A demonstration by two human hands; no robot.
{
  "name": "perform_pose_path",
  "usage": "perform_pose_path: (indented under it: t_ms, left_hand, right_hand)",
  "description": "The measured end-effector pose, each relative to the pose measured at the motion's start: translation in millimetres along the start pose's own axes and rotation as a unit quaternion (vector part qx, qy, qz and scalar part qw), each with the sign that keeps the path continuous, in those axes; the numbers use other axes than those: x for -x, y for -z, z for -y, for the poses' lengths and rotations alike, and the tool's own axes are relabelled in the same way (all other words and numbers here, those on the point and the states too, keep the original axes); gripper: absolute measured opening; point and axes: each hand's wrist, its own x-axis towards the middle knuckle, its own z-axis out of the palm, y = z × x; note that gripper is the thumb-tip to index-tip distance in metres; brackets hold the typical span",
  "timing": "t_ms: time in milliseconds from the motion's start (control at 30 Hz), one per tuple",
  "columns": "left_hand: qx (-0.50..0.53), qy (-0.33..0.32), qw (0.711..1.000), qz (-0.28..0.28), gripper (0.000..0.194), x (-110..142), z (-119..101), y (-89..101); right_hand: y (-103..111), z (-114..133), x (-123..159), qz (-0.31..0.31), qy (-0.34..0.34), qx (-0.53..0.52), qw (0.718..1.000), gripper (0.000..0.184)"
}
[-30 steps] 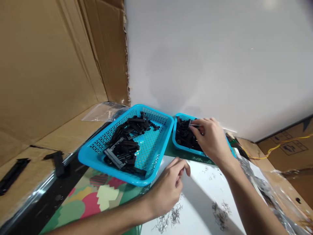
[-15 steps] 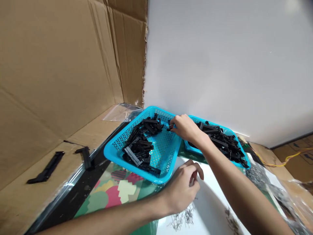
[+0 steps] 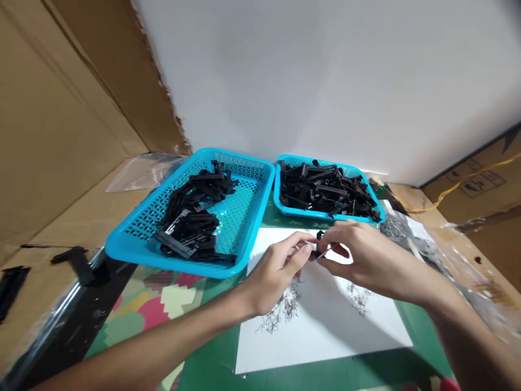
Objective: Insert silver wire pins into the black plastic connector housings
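Note:
My left hand [image 3: 280, 266] and my right hand [image 3: 356, 250] meet over a white sheet [image 3: 325, 336]. Between their fingertips is a small black plastic part [image 3: 319, 236], mostly covered by the fingers. A thin metallic strip [image 3: 323, 254] sticks out by my right fingers; its kind is too small to make out. Below my left hand lies a pile of small bent metal wire pieces [image 3: 287, 304], and a smaller pile of wire pieces [image 3: 359, 297] lies under my right hand.
A blue basket [image 3: 252, 239] partly filled with black plastic parts stands at left. Another blue basket [image 3: 305, 213], full of similar parts, is behind my hands. Loose black parts [image 3: 77, 263] lie at far left by cardboard. A yellow cable [image 3: 442, 198] runs at right.
My right hand has come back from between the baskets with a black part and joined my left hand over the white sheet. The view has shifted to the right.

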Motion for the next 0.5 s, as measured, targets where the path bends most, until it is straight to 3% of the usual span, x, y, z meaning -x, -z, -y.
perform_pose_path:
  t_ms: [67,200,367,500]
  left_hand:
    - [0.000,-0.002,1.000,0.017,0.033,-1,-1,-0.2]
    - [0.006,-0.003,0.999,-0.035,0.026,-5,3,0.6]
    - [-0.040,-0.002,0.997,-0.061,0.023,-7,4,2.9]
    - [-0.077,-0.001,0.996,-0.045,0.031,-7,2,4.5]
  right_hand:
    - [-10,-2,-1,-0.026,0.003,-0.052,0.998,0.011]
    - [-17,-23,3,-0.062,0.035,-0.159,0.985,0.021]
    - [-26,-72,11,-0.136,-0.086,-0.140,0.977,0.021]
    - [-41,-83,10,-0.143,-0.126,-0.102,0.976,0.023]
